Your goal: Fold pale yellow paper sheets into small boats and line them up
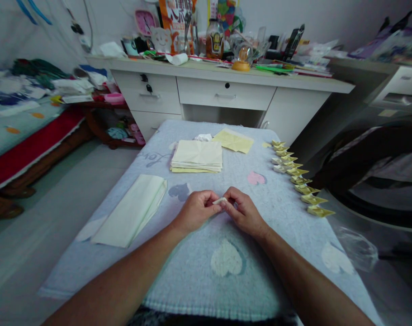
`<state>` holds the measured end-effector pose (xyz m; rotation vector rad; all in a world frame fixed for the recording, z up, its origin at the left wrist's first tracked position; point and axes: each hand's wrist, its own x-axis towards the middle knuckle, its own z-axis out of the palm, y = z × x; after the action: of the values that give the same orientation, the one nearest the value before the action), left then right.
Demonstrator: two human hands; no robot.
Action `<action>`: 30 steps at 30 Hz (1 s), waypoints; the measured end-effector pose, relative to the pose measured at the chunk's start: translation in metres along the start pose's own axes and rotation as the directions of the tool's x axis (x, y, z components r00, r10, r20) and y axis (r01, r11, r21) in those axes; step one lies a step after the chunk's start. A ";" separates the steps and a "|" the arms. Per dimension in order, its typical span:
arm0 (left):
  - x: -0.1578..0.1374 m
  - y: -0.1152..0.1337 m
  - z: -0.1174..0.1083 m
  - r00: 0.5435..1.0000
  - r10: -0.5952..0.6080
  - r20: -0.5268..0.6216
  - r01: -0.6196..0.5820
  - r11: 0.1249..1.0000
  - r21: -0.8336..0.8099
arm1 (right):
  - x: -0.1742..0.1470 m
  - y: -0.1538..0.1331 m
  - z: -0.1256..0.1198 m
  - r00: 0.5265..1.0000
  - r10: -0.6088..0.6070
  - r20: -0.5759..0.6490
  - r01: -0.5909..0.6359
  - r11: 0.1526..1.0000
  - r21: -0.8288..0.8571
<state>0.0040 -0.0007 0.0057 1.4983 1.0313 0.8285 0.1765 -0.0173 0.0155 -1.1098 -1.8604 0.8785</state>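
Between my fingertips is a small piece of folded paper (220, 200), pale and mostly covered by the fingers. My left hand (199, 209) pinches its left end, and my right hand (241, 210) pinches the right end. Both hands are over the middle of a cloth-covered table (192, 280). Beyond them lies a stack of cream paper sheets (197, 155), with a loose yellow sheet (233, 140) behind it to the right. A folded pale paper bundle (133, 210) rests on the left. Along the right edge runs a row of several small folded paper boats (310, 199), yellow and whitish.
A white desk (226, 86) stands against the far table edge, crowded with a jar (215, 38), a pink clock (145, 22) and other items. To the right is a front-loading washing machine (395, 99); a bed (32, 131) is on the left. Crumpled white paper (203, 137) sits behind the stack.
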 end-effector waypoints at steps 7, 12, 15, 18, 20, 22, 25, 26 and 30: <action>0.000 -0.003 -0.001 0.999 -0.030 0.026 0.031 0.999 -0.041 | 0.000 0.000 -0.001 1.000 0.020 0.010 -0.021 0.999 0.050; 0.000 -0.002 0.000 1.000 -0.027 0.016 0.029 0.994 -0.108 | 0.000 0.004 -0.003 0.991 0.125 0.038 -0.129 0.982 0.136; 0.001 -0.002 0.000 1.000 0.009 -0.001 -0.009 0.988 -0.152 | 0.001 0.009 -0.001 0.986 0.160 0.039 -0.164 0.975 0.149; 0.002 -0.003 -0.001 0.999 0.039 0.016 -0.036 0.987 -0.154 | 0.002 0.013 0.002 0.988 0.154 0.007 -0.153 0.976 0.155; 0.002 -0.004 -0.001 0.998 0.059 0.020 -0.057 0.995 -0.083 | 0.002 0.014 0.004 0.992 0.125 -0.028 -0.122 0.988 0.094; 0.002 -0.004 -0.002 0.997 0.080 0.006 -0.080 0.996 0.044 | 0.003 0.014 0.004 0.995 0.091 -0.026 -0.092 0.996 -0.018; 0.001 -0.004 -0.003 0.992 0.124 -0.002 -0.119 0.958 0.262 | 0.004 0.011 0.004 0.999 0.041 0.017 -0.036 0.974 -0.222; 0.001 -0.004 -0.003 0.989 0.145 -0.006 -0.135 0.936 0.326 | 0.004 0.011 0.004 0.999 0.028 0.031 -0.018 0.960 -0.279; 0.003 -0.007 -0.004 0.968 0.250 -0.007 -0.208 0.822 0.531 | 0.004 0.012 0.004 0.998 0.013 0.069 0.017 0.910 -0.415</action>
<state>0.0004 0.0035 -0.0008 2.1076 1.2148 0.8106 0.1765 -0.0098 0.0046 -1.3435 -2.1700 0.5328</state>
